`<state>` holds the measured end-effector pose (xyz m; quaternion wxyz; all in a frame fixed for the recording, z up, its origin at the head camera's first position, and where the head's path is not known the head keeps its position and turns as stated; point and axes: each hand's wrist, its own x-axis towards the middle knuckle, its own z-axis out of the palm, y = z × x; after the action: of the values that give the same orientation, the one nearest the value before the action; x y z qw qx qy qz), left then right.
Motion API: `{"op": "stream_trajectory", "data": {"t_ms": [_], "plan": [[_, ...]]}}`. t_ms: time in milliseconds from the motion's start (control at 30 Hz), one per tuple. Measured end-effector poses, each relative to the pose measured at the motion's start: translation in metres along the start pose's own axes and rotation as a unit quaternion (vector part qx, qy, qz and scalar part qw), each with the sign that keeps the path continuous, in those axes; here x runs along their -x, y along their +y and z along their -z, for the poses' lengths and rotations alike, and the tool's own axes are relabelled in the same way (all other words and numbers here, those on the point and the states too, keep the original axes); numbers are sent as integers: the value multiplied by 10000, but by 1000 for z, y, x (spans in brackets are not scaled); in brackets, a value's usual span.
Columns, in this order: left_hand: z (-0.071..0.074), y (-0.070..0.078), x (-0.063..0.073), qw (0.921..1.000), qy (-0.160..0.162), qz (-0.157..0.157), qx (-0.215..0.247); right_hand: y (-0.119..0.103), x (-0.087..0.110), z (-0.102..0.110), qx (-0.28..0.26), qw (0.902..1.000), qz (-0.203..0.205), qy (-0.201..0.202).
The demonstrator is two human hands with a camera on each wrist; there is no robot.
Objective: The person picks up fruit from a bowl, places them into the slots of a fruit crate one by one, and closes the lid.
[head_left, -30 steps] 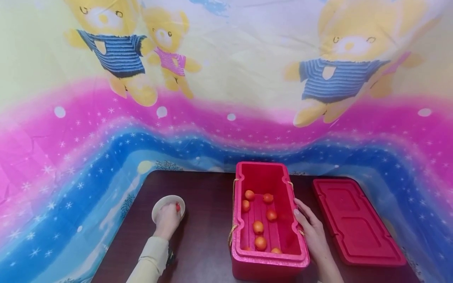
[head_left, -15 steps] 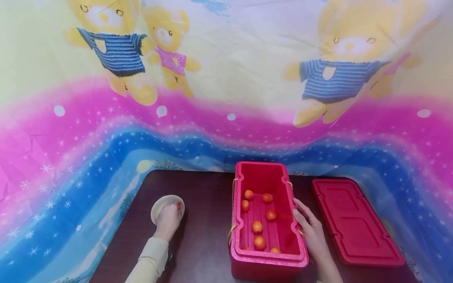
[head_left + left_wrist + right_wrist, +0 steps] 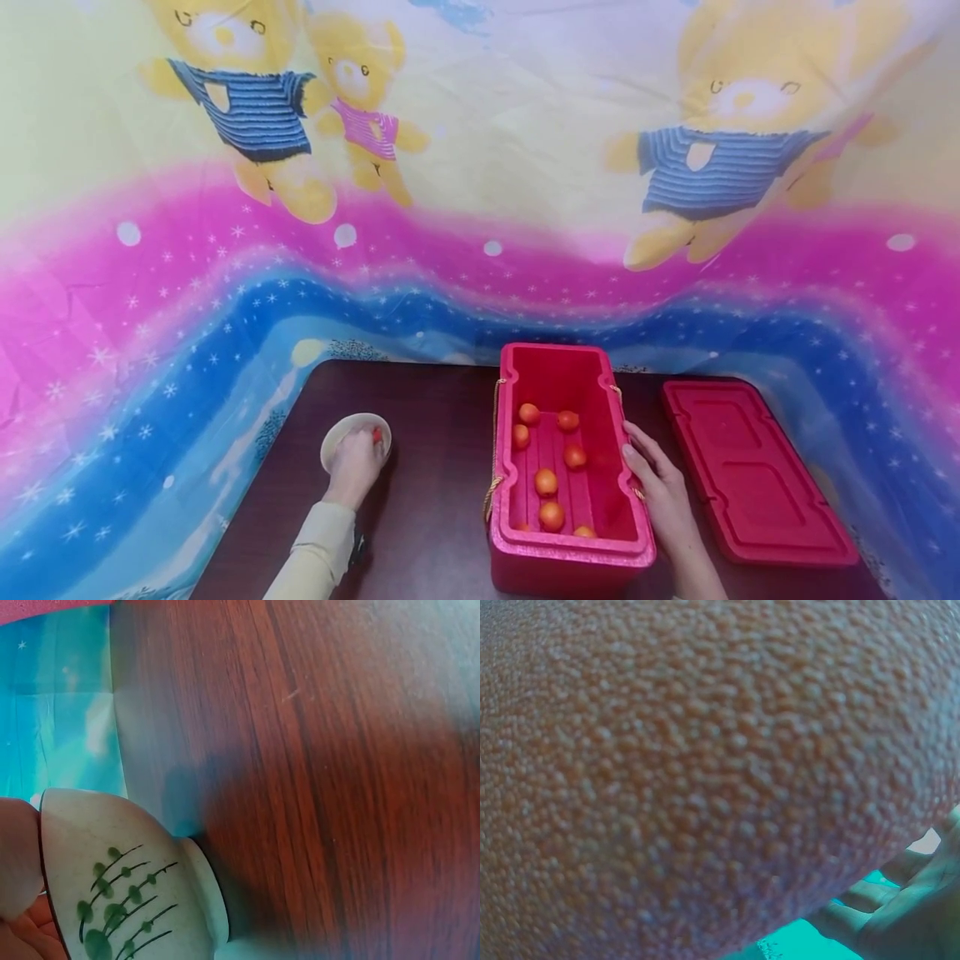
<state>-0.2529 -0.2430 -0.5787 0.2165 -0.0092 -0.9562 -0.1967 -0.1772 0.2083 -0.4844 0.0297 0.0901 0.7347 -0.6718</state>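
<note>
My left hand [image 3: 354,468] reaches down into a white bowl [image 3: 327,442], its fingers bent around a small orange fruit [image 3: 377,435], mostly hidden by the hand. In the left wrist view the bowl [image 3: 127,877] has a green leaf pattern, and part of the hand [image 3: 22,877] shows at its rim. A long red box [image 3: 573,554] stands uncovered, with several small orange fruits [image 3: 552,516] on its floor. My right hand [image 3: 663,483] rests with extended fingers against the box's right side. Its fingers [image 3: 847,919] lie along the bumpy outer wall [image 3: 705,765] in the right wrist view.
A red lid [image 3: 761,475] lies flat to the right of the box. Gold cord [image 3: 491,498] hangs on the box's sides. The dark wooden table [image 3: 435,467] meets a printed cloth [image 3: 465,292] with teddy bears behind it.
The left hand stays in the bowl; the orange fruit at its fingers shifts slightly. The right hand and the box hold their places.
</note>
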Motion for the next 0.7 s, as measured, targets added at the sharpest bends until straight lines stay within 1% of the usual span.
{"op": "stream_trajectory", "data": {"t_ms": [133,267,500,567,700], "plan": [[3,1,-2,10000,-68,40,59,0,-1,0,-36,10000,44,6],[9,2,-5,9996,-114,161,179,1,-2,0,-40,10000,63,13],[24,9,-14,9979,233,157,584,2,-2,1,-52,10000,53,-31],[29,11,-16,9975,240,243,621,2,-3,1,-50,10000,59,-14],[38,18,-21,9957,219,547,722,2,-3,1,-81,9999,60,16]]}}
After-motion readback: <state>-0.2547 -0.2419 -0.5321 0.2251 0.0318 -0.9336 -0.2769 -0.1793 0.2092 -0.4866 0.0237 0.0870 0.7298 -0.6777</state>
